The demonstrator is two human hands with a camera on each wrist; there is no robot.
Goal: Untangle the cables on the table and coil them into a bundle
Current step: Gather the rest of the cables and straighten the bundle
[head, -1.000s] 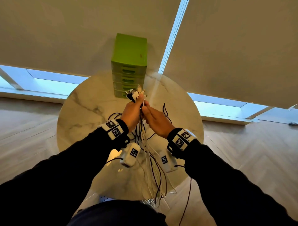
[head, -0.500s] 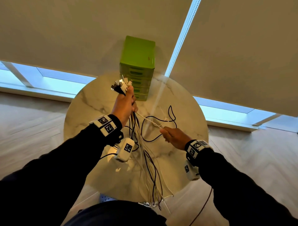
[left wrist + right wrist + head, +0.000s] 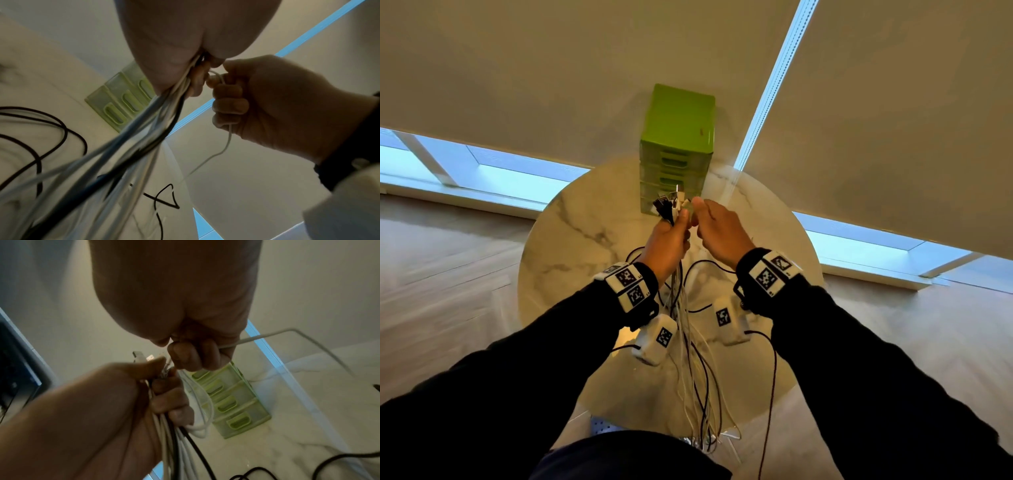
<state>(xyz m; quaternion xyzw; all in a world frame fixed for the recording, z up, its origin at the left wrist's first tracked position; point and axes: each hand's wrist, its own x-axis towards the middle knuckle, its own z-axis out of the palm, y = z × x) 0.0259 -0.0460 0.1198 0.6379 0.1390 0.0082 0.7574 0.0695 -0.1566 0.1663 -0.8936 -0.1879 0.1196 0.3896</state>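
My left hand [image 3: 681,219] grips a bundle of white and black cables [image 3: 688,342] just below their plug ends [image 3: 671,204], which stick up above the fist. The strands hang down over the round marble table [image 3: 571,240] and past its near edge. My right hand [image 3: 697,212] is raised beside the left, knuckles almost touching, fingers curled round a single white cable [image 3: 267,335]. The left wrist view shows that white cable [image 3: 228,138] trailing down from the right hand [image 3: 226,97] next to the bundle [image 3: 144,129]. The left hand [image 3: 164,394] holds the bundle [image 3: 179,434] tight.
A green drawer unit [image 3: 677,144] stands at the table's far edge, just behind the hands. Loose black cable loops [image 3: 705,263] lie on the marble under the wrists. Pale roller blinds and a low window strip lie beyond; wooden floor surrounds the table.
The right hand, which was low and out to the right pulling a white cable, has come back up against the left hand. The left hand shifted slightly right with the bundle.
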